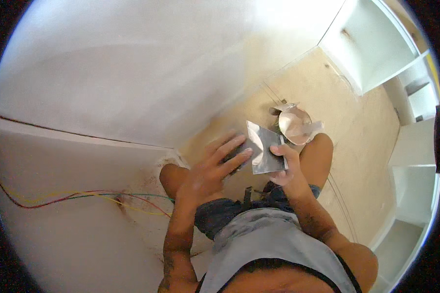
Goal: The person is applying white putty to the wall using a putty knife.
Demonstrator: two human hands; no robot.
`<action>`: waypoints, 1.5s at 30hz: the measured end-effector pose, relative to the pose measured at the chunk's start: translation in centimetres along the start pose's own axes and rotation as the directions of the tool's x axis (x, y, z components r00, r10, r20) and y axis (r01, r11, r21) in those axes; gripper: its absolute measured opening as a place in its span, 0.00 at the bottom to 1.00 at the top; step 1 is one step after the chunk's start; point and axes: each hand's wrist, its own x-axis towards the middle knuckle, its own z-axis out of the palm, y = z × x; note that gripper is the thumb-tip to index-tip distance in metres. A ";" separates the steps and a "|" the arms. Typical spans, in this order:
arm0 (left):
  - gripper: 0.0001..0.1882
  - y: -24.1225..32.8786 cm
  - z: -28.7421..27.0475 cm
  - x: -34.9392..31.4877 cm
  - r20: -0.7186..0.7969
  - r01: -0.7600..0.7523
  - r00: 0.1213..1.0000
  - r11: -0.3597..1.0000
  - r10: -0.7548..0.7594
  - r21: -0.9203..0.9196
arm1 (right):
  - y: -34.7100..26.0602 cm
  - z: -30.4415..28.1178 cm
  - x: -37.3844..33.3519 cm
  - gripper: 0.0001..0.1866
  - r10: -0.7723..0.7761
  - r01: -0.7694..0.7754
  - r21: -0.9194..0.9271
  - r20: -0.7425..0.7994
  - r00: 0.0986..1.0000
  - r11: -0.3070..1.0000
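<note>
1. Head view (1 of 1): the right hand (285,162) pinched a flat metal plate (267,155) at its right edge, thumb on the upper face, the other fingers tucked beneath.
2. The left hand (215,161) sat just left of the plate, fingers spread; a dark piece (236,151) showed beneath them. Could not tell whether it was gripped.
3. The plate was above the lap, between the hands, with a pale smear of paste (259,145) on its face.
4. A bucket (280,128) stood just beyond the plate, to the far right, with pale material inside.
5. Judgement: a firm thumb pinch clear of the smear, and a fairly level plate, suited this step best.
6. Judgement: slow left-hand strokes with fingertips off the plate's edges seemed safest; too steep a tilt risked dropping paste.
</note>
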 end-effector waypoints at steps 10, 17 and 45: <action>0.28 -8.1 6.7 -13.1 0.045 0.730 0.481 0.371 -0.876 -0.575 | 6.2 -2.1 15.4 0.16 0.039 0.014 0.321 -0.160 0.986 0.947; 0.25 -8.6 12.6 -14.0 -0.055 0.865 0.338 0.333 -0.940 -0.376 | 15.9 -11.2 31.4 0.11 0.009 0.069 0.328 -0.231 0.973 0.942; 0.23 -13.2 10.3 -13.1 0.096 0.733 0.554 0.430 -0.827 -0.527 | 8.0 -4.8 36.5 0.13 -0.577 0.095 -0.705 -0.488 0.655 0.703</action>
